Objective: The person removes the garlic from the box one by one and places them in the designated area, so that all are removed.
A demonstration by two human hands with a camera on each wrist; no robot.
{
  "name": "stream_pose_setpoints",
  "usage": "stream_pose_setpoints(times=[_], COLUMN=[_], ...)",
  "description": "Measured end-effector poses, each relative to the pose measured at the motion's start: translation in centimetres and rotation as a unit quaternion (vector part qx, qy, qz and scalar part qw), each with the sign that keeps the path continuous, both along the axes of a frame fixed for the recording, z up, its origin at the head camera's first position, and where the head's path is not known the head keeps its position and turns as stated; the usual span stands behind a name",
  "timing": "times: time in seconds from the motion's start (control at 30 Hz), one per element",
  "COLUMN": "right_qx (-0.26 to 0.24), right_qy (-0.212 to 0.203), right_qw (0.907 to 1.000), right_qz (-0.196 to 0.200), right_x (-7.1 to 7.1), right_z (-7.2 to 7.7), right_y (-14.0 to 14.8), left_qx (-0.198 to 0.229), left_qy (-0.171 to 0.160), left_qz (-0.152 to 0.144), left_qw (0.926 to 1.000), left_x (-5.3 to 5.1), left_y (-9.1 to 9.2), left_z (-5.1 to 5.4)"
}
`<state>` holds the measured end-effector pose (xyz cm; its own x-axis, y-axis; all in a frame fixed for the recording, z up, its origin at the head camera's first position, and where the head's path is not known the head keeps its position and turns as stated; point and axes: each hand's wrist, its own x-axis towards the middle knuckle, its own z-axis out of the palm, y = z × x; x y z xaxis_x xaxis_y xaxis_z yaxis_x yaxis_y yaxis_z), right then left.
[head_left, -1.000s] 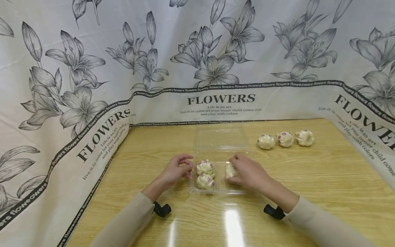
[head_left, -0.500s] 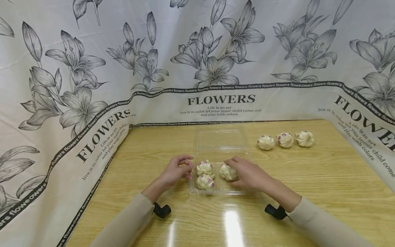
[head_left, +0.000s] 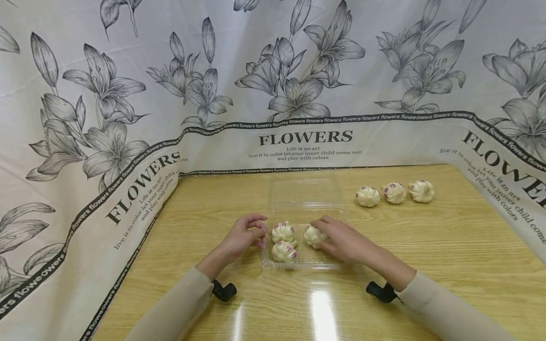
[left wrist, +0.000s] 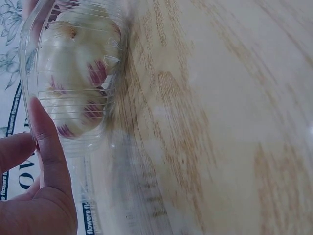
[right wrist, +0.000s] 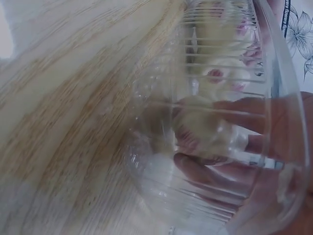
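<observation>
A clear plastic clamshell box [head_left: 266,262] stands with its lid [head_left: 303,193] folded back on the table. Two purple-streaked garlic bulbs [head_left: 283,251] sit one behind the other in its left part. In its right part, my right hand [head_left: 345,239] holds another garlic bulb [head_left: 313,236]; through the box wall, the right wrist view shows fingers [right wrist: 244,115] on either side of that bulb [right wrist: 198,127]. My left hand [head_left: 243,237] is at the box's left side. In the left wrist view its thumb and index finger [left wrist: 49,152] pinch the box rim [left wrist: 27,73].
Three more garlic bulbs [head_left: 394,193] lie in a row at the back right of the wooden table [head_left: 192,199]. A white floral cloth [head_left: 304,142] hangs behind the table and along its sides.
My right hand has shifted slightly left with the garlic bulb inside the box, and more of the bulb shows. The left hand and the other bulbs stay in place.
</observation>
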<state>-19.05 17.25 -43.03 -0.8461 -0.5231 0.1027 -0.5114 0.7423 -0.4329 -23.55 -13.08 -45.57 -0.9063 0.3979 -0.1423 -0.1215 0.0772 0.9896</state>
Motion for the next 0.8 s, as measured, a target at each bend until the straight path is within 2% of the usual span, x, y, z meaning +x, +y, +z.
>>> stream_pose_setpoints(times=[0.27, 0.47, 0.6, 0.8], right_qx=[-0.049, -0.083, -0.089, -0.074], right_qy=[-0.007, 0.025, 0.041, 0.068], right_qw=[0.9987, 0.9959, 0.9949, 0.9948], right_qz=[0.016, 0.027, 0.023, 0.011], right_x=[0.0, 0.2, 0.2, 0.2], right_z=[0.3, 1.5, 2.4, 3.6], right_y=[0.7, 2.2, 3.7, 5.9], left_qx=[-0.001, -0.005, -0.001, 0.002], left_qy=[-0.002, -0.002, -0.003, -0.002], left_qz=[0.002, 0.001, 0.003, 0.004], left_qw=[1.0000, 1.0000, 1.0000, 1.0000], left_x=[0.0, 0.0, -0.1, -0.2], left_y=[-0.1, -0.1, -0.1, -0.1], left_z=[-0.3, -0.4, -0.4, -0.4])
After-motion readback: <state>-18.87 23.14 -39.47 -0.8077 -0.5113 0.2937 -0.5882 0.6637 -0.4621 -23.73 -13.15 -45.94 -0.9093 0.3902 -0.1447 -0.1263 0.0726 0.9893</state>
